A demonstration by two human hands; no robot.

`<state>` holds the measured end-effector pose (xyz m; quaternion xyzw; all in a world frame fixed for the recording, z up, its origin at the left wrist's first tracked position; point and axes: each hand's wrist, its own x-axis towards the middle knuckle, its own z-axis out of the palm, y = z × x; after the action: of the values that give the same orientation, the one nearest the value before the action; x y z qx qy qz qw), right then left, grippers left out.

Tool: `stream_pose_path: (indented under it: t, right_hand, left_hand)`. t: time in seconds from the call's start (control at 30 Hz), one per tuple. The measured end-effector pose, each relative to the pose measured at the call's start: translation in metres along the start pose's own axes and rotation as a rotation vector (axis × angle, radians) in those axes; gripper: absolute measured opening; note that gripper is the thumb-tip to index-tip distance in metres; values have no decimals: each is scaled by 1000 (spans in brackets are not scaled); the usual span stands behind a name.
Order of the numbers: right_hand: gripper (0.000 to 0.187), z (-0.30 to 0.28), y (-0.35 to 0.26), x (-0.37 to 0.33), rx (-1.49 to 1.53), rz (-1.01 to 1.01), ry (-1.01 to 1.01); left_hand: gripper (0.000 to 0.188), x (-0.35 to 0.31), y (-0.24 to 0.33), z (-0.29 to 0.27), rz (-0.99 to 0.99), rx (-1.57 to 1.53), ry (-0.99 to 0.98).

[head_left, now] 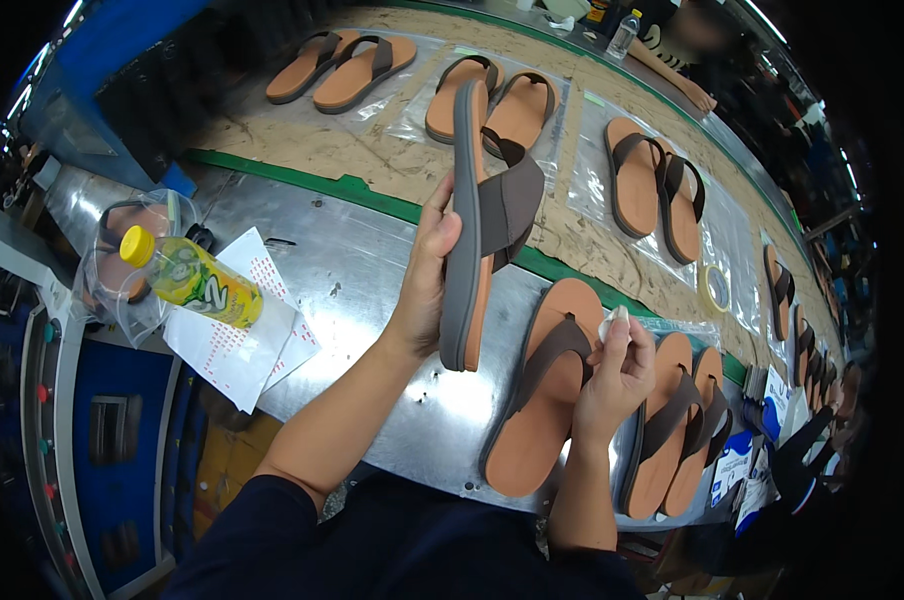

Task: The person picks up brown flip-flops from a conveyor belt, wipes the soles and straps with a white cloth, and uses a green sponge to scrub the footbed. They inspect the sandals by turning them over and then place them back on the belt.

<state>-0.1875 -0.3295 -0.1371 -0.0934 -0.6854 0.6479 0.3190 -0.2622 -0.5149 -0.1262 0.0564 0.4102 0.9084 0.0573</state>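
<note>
My left hand [425, 270] grips a flip-flop [462, 260] by its dark grey sole. It is raised on edge above the metal table, its tan footbed and wide dark brown strap facing right. My right hand [620, 372] is closed in a pinch with the thumb up; a small whitish bit shows at its fingertips, too small to name. Just beneath and left of that hand, a single flip-flop [527, 445] rests footbed up on the table. To its right lies a pair of matching flip-flops [660, 440], partly overlapping.
Beyond a green rail [372, 195] runs a brown-topped line [362, 150] carrying pairs of flip-flops on clear bags. A tape roll [714, 288] lies there. Left are a yellow-capped bottle [207, 285], printed sheets [237, 368] and bagged sandals [112, 255]. A co-worker's arm [677, 80] rests opposite.
</note>
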Motion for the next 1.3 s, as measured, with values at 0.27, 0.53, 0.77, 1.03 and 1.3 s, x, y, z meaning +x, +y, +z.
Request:
stream_pose_path:
  t: [0.27, 0.53, 0.77, 1.03, 1.3]
  right_hand:
    - [14, 6, 8, -6, -107, -176, -124]
    - [16, 11, 1, -14, -269, -421, -314]
    - [18, 53, -44, -33, -191, -395, -381]
    - [16, 55, -46, -46, -215, -522, -312]
    - [14, 51, -52, -11, -219, -475, -203]
  left_hand:
    - [90, 3, 2, -2, 118, 28, 38]
    - [94, 4, 2, 1, 180, 120, -38]
    - [101, 1, -18, 0, 273, 108, -107]
    - [106, -3, -26, -1, 236, 0, -142]
    - [109, -9, -12, -3, 170, 45, -229]
